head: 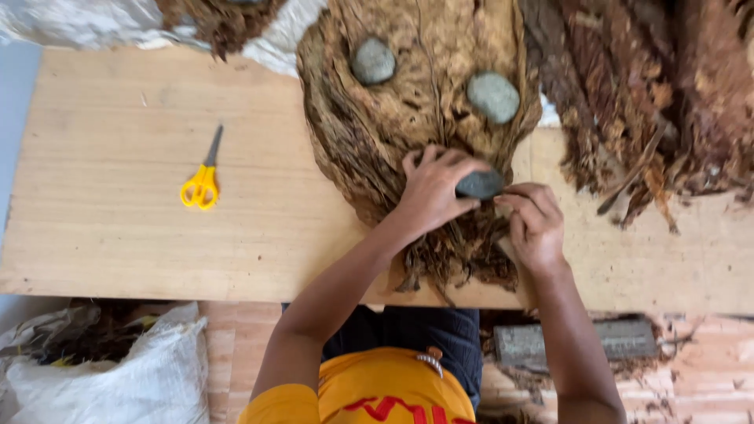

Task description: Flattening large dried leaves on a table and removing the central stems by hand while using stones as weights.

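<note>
Head view, looking straight down on a wooden desk point(118, 235), and there's a big stack of dried brown leaves point(416, 133) spread flat across it. Two grey stones point(373, 61) sit on the upper part of the stack, well apart from each other, and they look placed there as weights to keep the crinkly leaves pressed down. A third, darker stone point(479, 184) is at the near end of the stack, and the left hand point(432, 188) is wrapped over it, fingers curled around its side. The right hand point(534, 224) sits just beside it, fingertips pinched narrow at the leaf edge by the stone; whether it grips a leaf, I can't tell. Off to the left, yellow-handled scissors point(202, 179) lie closed, well clear of the work. More loose dark leaves point(652, 102) are heaped at the right, and a white sack point(149, 377) sits below the desk's edge.
</note>
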